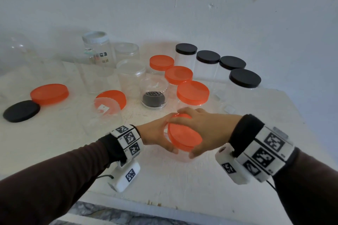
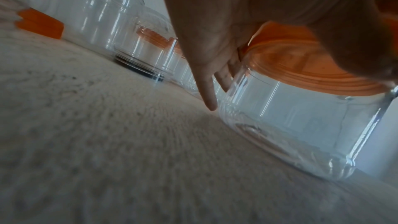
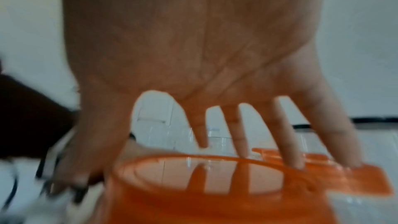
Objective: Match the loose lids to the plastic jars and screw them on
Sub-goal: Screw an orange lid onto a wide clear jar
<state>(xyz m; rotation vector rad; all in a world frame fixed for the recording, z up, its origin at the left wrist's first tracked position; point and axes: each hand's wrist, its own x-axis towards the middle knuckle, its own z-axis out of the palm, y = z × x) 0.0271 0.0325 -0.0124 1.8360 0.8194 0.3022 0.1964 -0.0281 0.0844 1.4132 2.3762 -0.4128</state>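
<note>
A pale wall rises behind our white bench (image 1: pixel 201 179). Toward its left edge we still have a loose black lid (image 1: pixel 21 111) and two loose orange lids (image 1: pixel 49 93), with several clear jars (image 1: pixel 131 76) behind them standing uncapped. At the front middle, our left hand (image 1: pixel 155 137) steadies the jar in work (image 2: pixel 290 134) with straight fingers, while our right hand (image 1: pixel 206 129) grips its orange lid (image 1: pixel 184 139) (sitting tilted, so not screwed home, we judge). Toward the back right, three orange-capped jars (image 1: pixel 193 93) and four black-capped jars (image 1: pixel 245 78) look done. One back jar's label (image 1: pixel 102 56) is unreadable.
</note>
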